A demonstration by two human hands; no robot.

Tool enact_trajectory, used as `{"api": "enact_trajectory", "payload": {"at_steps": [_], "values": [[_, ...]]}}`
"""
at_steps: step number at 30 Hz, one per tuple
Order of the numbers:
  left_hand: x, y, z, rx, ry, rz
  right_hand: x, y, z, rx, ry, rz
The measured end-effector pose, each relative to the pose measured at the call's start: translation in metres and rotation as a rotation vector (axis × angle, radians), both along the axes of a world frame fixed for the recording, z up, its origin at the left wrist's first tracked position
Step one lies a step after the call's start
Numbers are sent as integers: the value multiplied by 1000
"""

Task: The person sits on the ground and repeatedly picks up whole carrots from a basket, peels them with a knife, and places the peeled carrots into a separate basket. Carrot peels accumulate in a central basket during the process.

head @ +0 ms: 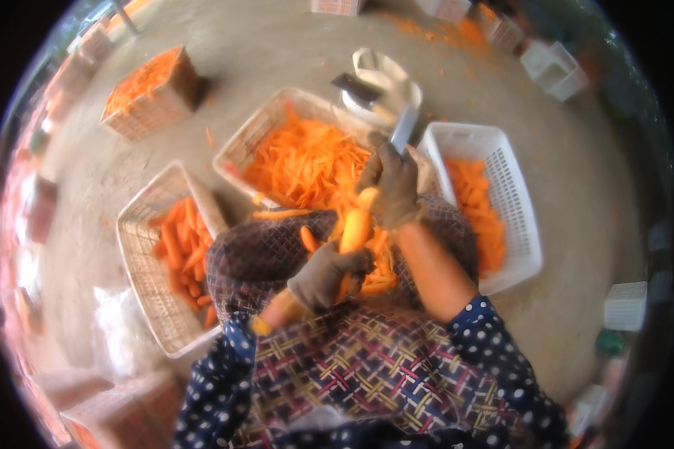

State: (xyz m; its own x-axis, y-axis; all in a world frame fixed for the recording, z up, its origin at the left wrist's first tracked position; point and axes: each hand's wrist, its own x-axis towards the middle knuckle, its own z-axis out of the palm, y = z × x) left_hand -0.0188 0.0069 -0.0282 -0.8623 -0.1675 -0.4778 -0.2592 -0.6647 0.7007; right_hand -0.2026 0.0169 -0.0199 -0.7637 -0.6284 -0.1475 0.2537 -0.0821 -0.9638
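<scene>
Gripped in my gloved left hand is a carrot, tilted away from me above my lap. My gloved right hand is closed around a tool with a flat pale metal end, perhaps a peeler or knife; its lower part is hidden by the fingers. The right hand sits just beyond the carrot's far end. Carrot peelings lie on the patterned apron over my lap. Right beyond my knees, a crate holds a heap of orange peelings.
Whole carrots fill part of a crate on my left. A white perforated basket on my right contains carrots. Behind the middle crate stands a white bucket with a dark-bladed object on it. Another peelings-filled crate stands far left.
</scene>
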Motion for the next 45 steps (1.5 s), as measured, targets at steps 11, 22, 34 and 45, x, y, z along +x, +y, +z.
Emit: {"api": "enact_trajectory", "payload": {"at_steps": [11, 22, 34, 45], "values": [[2, -24, -33, -1015, -249, 130, 9, 83, -14, 493, 1113, 750], [8, -29, -21, -863, -243, 223, 6, 31, -39, 666, 1022, 998], [-101, -6, 54, -715, 326, 16, -4, 13, -66, 824, 875, 857], [175, -151, -47, -851, -292, 777, -18, 33, -59, 669, 229, 634]]}}
